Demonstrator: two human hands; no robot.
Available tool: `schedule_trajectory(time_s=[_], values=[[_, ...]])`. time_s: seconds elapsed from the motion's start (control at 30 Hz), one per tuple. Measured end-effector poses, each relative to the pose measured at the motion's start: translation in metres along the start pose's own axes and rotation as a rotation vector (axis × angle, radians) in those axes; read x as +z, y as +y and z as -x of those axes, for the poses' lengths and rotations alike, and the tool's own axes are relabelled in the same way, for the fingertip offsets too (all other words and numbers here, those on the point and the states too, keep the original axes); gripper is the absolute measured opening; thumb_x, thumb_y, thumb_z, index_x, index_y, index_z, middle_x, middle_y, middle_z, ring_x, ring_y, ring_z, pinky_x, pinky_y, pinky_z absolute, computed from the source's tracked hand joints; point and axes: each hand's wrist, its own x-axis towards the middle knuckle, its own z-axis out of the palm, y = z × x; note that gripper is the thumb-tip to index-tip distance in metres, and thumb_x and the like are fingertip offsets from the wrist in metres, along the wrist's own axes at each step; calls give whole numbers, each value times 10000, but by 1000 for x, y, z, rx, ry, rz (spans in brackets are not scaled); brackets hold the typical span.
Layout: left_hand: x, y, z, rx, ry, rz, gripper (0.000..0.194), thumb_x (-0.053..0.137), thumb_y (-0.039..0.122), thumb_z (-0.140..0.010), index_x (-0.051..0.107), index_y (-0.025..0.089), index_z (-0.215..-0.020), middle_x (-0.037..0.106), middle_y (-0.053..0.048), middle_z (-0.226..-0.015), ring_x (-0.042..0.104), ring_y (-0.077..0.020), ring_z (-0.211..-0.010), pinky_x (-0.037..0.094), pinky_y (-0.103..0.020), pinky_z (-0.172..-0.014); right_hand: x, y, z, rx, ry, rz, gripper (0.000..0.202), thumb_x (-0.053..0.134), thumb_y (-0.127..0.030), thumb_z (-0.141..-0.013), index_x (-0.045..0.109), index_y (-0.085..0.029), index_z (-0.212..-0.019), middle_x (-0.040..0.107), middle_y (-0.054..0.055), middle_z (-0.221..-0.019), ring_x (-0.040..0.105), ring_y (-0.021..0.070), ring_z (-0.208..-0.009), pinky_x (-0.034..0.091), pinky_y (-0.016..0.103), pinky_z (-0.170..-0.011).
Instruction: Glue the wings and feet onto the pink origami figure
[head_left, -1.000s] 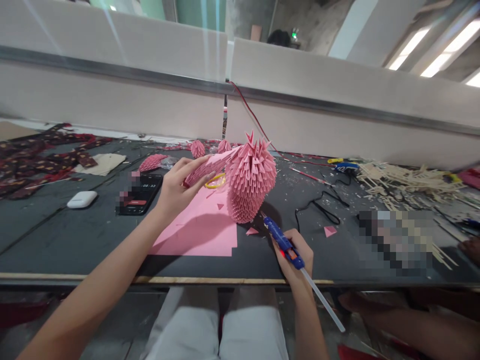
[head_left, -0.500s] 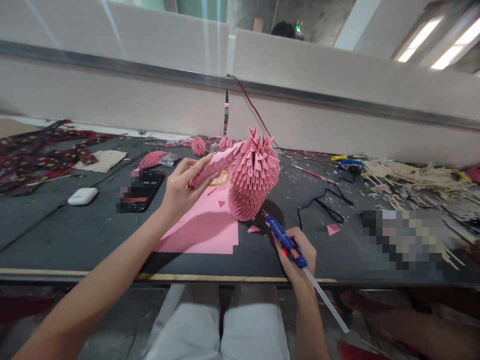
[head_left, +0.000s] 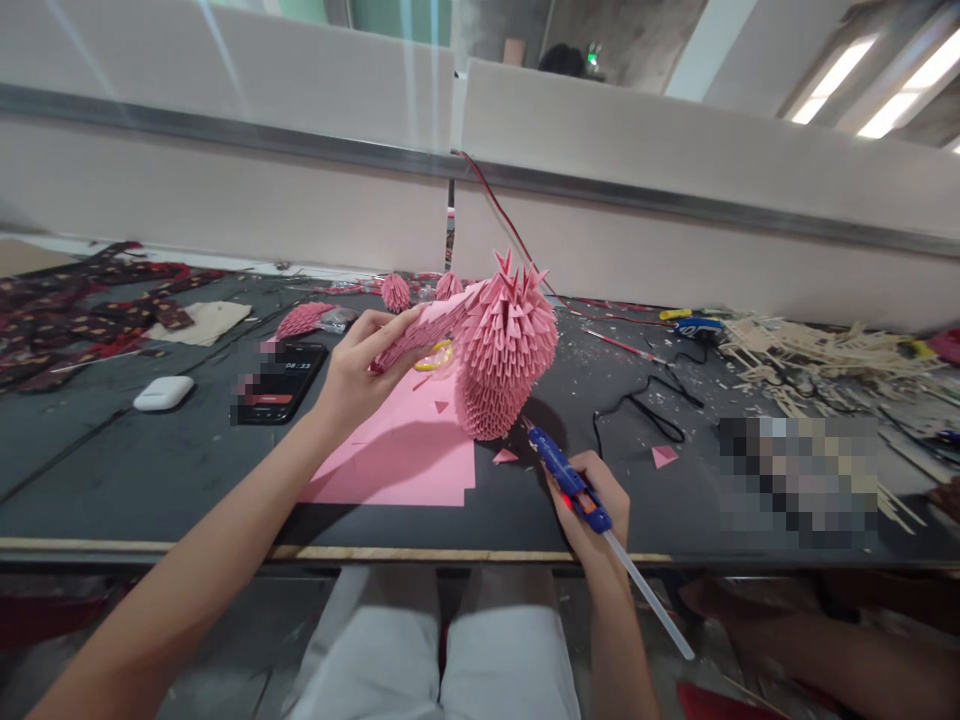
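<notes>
A pink folded-paper figure (head_left: 506,350), built of many small pointed pieces, stands tilted over the table at the centre. My left hand (head_left: 364,365) is closed around the flat, ridged part that reaches out from its left side. In my right hand (head_left: 596,505) is a blue hot glue gun (head_left: 559,465), with a long white glue stick (head_left: 649,592) out of its rear. The gun's nozzle points at the figure's lower right side, close to it; I cannot tell whether they touch. Under the figure lie pink paper sheets (head_left: 397,465) and a small pink paper triangle (head_left: 505,457).
A phone (head_left: 289,375) and a white earphone case (head_left: 164,393) lie on the left. Smaller pink paper pieces (head_left: 395,292) stand behind. A black cable (head_left: 645,405) and a heap of thin wooden sticks (head_left: 787,350) are on the right. A white partition (head_left: 262,180) bounds the table's back.
The whole view has shifted very slightly. Both hands, the paper figure and the glue gun keep nearly the same places.
</notes>
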Motion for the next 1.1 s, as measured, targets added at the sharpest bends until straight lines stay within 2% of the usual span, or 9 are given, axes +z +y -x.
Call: schedule_trajectory(time_s=[0.2,0.47,0.8,1.1], values=[[-1,1,-1,12,-2,-5,445,679,284,-942,623,273,-1383,628,-43,-989,613,-142,-871,558,-266,-782,-1,-3,1,27,-9,13,226,732,-199,-783,541,-277,-691,565,1,-608,533,133,-523,435,306,-495],[0,4,3,-22,-25,-40,464,664,255,-940,601,240,-1399,642,-64,-1035,627,-159,-914,560,-279,-816,-2,-5,1,39,-17,4,241,765,-228,-779,548,-263,-680,562,0,-587,533,130,-516,409,298,-491],[3,4,5,32,-18,-13,516,658,201,-932,564,239,-1439,636,-77,-1075,631,-165,-944,562,-282,-835,3,-11,8,123,-11,24,215,675,-259,-842,519,-214,-702,484,-59,-642,460,105,-578,387,235,-573],[2,1,5,-19,-22,-24,492,656,274,-952,566,246,-1435,674,-77,-1095,639,-173,-960,563,-310,-865,3,-8,8,110,-15,29,184,672,-217,-836,530,-222,-719,506,-61,-664,468,106,-580,395,221,-587]])
